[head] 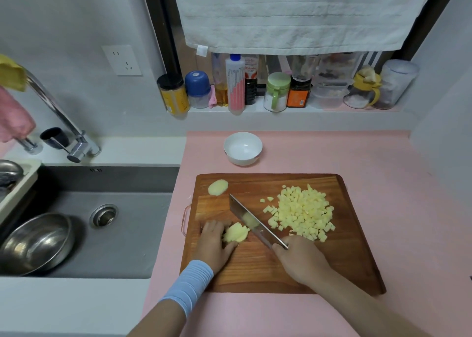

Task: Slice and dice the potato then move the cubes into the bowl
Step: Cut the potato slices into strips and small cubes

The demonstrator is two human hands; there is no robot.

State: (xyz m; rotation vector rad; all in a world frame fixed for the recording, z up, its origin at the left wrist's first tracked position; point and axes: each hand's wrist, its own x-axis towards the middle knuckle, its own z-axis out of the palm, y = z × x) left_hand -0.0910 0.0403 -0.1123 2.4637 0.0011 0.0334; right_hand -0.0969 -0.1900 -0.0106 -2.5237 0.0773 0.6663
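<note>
steel knife (255, 223) beside potato (236, 232); bottle labels (236, 85) too blurred.

The cutting board (255, 273) is set on the worktop (383, 158), with the bowl (242, 159) placed just behind its far edge. On the board, the cubes (304, 214) are heaped to the right, a lone potato piece (217, 187) is left at the far left corner, and the potato slices (236, 232) are held front left by the left hand (215, 244). The knife (251, 220), gripped by the right hand (298, 260), is placed between slices and cubes. Left of the worktop the sink (127, 234) is found, a metal basin (35, 242) in it.
</note>
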